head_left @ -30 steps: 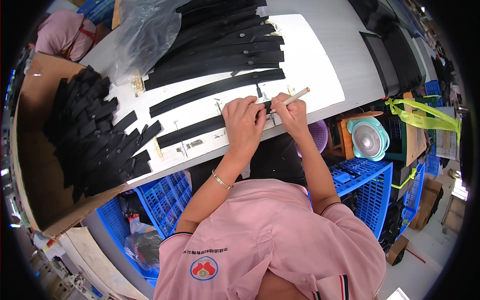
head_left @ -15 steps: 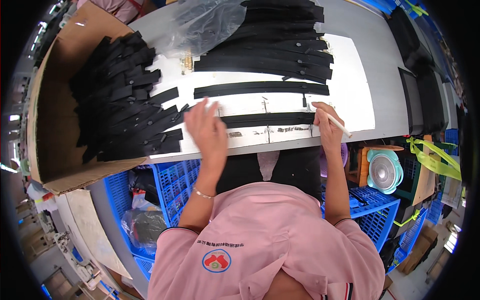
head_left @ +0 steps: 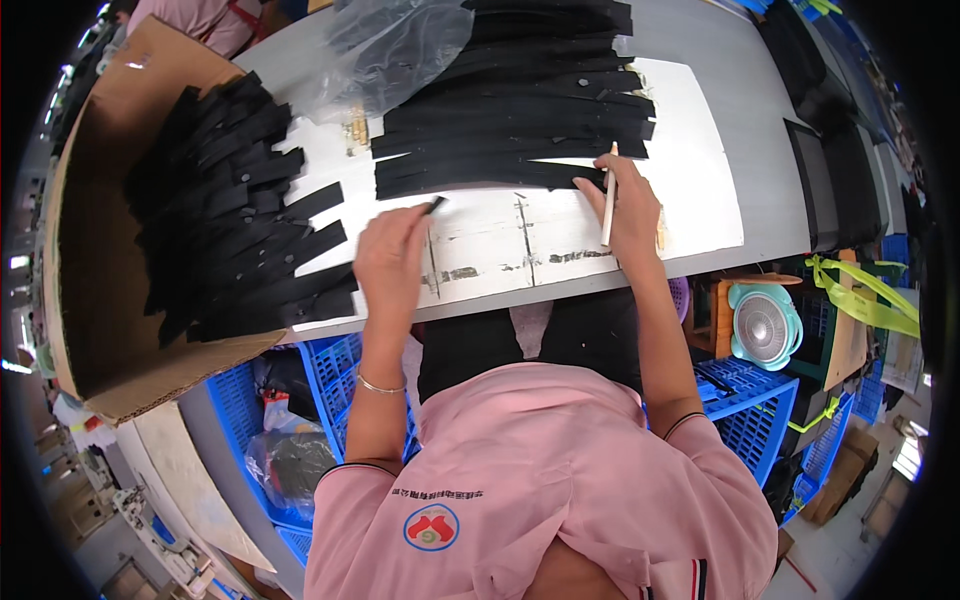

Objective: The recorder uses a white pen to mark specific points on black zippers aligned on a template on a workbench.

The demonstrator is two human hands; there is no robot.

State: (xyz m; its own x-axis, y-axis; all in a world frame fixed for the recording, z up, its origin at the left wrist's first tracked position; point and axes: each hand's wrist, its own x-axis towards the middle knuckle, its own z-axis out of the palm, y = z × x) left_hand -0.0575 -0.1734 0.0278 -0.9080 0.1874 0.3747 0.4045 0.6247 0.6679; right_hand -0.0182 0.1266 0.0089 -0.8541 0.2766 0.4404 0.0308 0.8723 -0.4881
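Note:
My left hand (head_left: 392, 255) is closed in a pinch beside the left pile of black zippers (head_left: 235, 200). A short dark end of a black zipper (head_left: 434, 206) sticks out from its fingertips; the rest is hidden. Between the fingers of my right hand (head_left: 634, 212) is a thin white pencil-like stick (head_left: 608, 215), held nearly upright. That hand's fingertips are at the right end of the nearest black zipper (head_left: 480, 178) in the laid-out rows. Under the rows lies a white board (head_left: 690, 190) with dark marking lines near its front edge.
A cardboard box (head_left: 85, 270) lies on its side around the left pile. Clear plastic film (head_left: 390, 60) covers part of the far rows. Black cases (head_left: 850, 190) stand at the table's right. Below are blue baskets (head_left: 745, 430) and a turquoise fan (head_left: 767, 328). Another person's pink sleeve shows far left.
The two separate zippers on the board now lie up against the rows, baring the marked lines. My right hand has moved away from me and turned the stick upright. My left hand has closed into a pinch.

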